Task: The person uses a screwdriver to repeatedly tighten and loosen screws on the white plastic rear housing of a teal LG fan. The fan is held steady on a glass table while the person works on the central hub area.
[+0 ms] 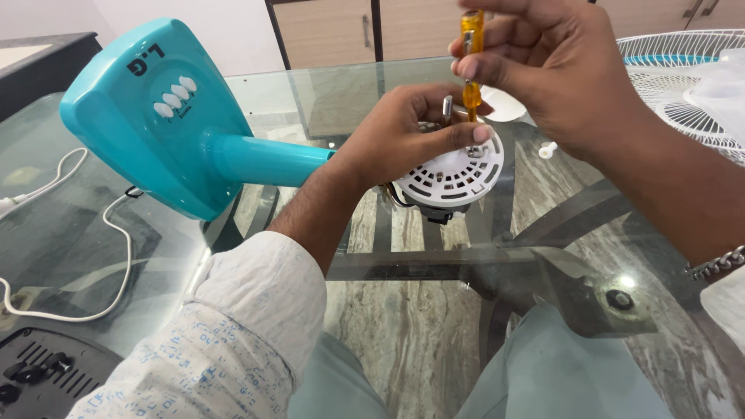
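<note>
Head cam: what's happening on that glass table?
A person is working on a turquoise table fan lying on its side on the glass table. The left hand steadies the white vented motor housing. The right hand holds an orange-handled screwdriver upright, tip down at the housing. A white fan grille lies to the right.

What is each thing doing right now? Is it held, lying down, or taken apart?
Screwdriver: upright, pinched in the right hand.
Motor cover: white, gripped by the left hand.
Fan stand: teal, tipped on its side on the glass table.
Fan grille: off the fan, lying flat.
White cord: loose, curled on the table.
</note>
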